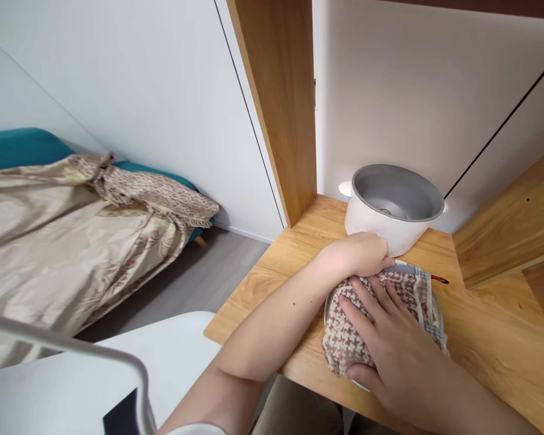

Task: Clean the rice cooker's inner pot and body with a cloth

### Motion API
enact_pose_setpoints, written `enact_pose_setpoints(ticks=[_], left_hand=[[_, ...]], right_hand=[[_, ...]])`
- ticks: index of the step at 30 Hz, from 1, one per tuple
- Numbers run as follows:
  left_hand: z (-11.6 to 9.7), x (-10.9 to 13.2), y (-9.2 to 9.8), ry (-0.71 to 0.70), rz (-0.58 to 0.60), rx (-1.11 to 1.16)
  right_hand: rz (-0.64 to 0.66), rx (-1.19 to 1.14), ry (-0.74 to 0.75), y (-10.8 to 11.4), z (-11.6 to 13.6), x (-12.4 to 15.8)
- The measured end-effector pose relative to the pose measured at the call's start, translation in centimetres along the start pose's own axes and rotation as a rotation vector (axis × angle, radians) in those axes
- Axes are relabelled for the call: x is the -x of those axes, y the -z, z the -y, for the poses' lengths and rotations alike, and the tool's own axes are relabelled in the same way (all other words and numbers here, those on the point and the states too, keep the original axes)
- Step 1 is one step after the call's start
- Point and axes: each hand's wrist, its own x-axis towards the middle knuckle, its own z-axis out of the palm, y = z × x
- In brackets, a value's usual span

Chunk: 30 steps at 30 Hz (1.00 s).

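Observation:
A brown-and-cream houndstooth cloth [344, 338] lies over a round pot lid [439, 314], whose rim shows at the right and near edges. My right hand [390, 338] presses flat on the cloth, fingers spread. At the far edge of the lid is my left hand [367, 254], closed, with its fingers curled at the rim; the fingertips are mostly hidden. Just beyond it stands a white pot [367, 214] with a grey inside and small white side handles, its mouth facing up.
The wooden shelf top [254, 290] carries the pot and lid, between an upright wooden post [281, 109] and a slanted board [512, 217]. A white table [172, 344] with a grey bent tube [95, 350] is at the lower left. A covered teal sofa [22, 145] stands beyond.

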Motion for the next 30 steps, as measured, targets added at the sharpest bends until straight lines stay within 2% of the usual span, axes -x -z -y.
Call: enact_pose_setpoints(ticks=[5,13,16,21,27,30], left_hand=[[0.3,-0.2,-0.4,-0.031,-0.029,-0.022],[0.2,-0.2,-0.3,0.008,-0.031,-0.003],[0.2,-0.3,-0.3,0.031,-0.038,0.035],[0.2,-0.7,-0.8,-0.027,-0.023,0.067],[0.1,-1.0,-0.7,-0.038,-0.013,-0.024],[0.2,-1.0,-0.7,-0.032,-0.022,-0.018]], right_hand=[[-0.104,0.045,0.042,-1.4,0.6,0.0],[0.025,-0.067,0.014,0.9,-0.3,-0.1],[0.015,-0.019,0.027,0.1,0.0,-0.2],[-0.100,0.057,0.095,-1.7,0.7,-0.1],[0.053,-0.074,0.031,0.9,0.2,-0.5],[0.047,-0.086,0.012,1.2,0.0,-0.6]])
